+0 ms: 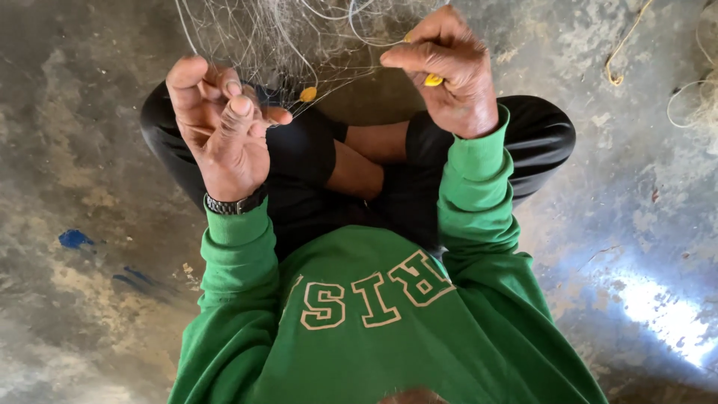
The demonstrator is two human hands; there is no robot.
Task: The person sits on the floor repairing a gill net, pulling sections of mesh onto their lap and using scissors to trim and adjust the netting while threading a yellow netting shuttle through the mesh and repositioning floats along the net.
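We sit cross-legged on concrete floor (90, 150), green sweatshirt (359, 314) sleeves reaching to 12 o'clock. Our left hand (221, 123), wristwatch (235, 203) at wrist, fingers curled together, pinching strands of fine fishing net (284, 37). Our right hand (449, 71) at 1 o'clock, fingers clamped on yellow netting needle (433, 79). Net stretched between both hands, hanging from 12 o'clock above knees. Small yellow float (308, 93) on net, just beside left hand. Loose cord (621, 52) on floor at 2 o'clock.
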